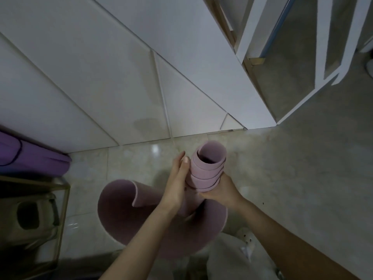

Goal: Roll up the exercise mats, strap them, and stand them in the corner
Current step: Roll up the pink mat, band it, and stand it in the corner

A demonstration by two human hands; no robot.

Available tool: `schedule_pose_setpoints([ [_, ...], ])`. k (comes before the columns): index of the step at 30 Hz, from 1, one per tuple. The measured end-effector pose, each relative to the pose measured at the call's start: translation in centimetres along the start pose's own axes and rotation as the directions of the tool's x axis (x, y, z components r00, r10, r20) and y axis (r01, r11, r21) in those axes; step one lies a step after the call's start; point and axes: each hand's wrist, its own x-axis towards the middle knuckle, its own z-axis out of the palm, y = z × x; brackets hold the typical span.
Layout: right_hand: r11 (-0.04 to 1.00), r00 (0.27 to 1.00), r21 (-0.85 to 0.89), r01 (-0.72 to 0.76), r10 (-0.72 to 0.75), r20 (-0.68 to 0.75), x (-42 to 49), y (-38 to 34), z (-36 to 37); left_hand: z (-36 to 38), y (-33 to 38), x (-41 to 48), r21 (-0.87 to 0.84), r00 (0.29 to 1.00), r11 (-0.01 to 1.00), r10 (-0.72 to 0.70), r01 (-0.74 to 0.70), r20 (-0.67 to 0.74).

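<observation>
A pink exercise mat (203, 170) stands upright in front of me, its top wound into a tight telescoped spiral. Lower down its loose outer end (121, 209) flares out in a wide curl over the floor. My left hand (178, 182) presses flat against the left side of the roll with fingers extended. On the right side, my right hand (219, 190) wraps around the roll just below the stepped top. A second, purple mat (30, 156) lies rolled at the left edge against the wall. No strap is visible.
Pale tiled wall (101, 87) meets the glossy beige floor (302, 168) just behind the mat. A white door frame (258, 77) opens at the upper right. A gold metal frame (62, 209) holding a dark object stands at the lower left.
</observation>
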Motion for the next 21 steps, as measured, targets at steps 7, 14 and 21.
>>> schedule_pose_setpoints([
  [7, 0.998, 0.999, 0.051, -0.040, 0.040, 0.019, 0.1, 2.7, 0.5, 1.4, 0.4, 0.3, 0.210, 0.997, 0.976, -0.062, 0.051, 0.044],
  [14, 0.995, 0.992, -0.031, 0.093, -0.090, 0.093, 1.1, 2.5, 0.0, 1.4, -1.2, 2.2, 0.268, 0.987, 0.950, -0.163, 0.159, -0.007],
  [21, 0.979, 0.982, -0.188, 0.080, -0.045, 0.186, -0.3, 5.2, -1.1, 1.2, -6.6, 2.6, 0.552, 0.996, 0.832, -0.085, 0.055, 0.028],
])
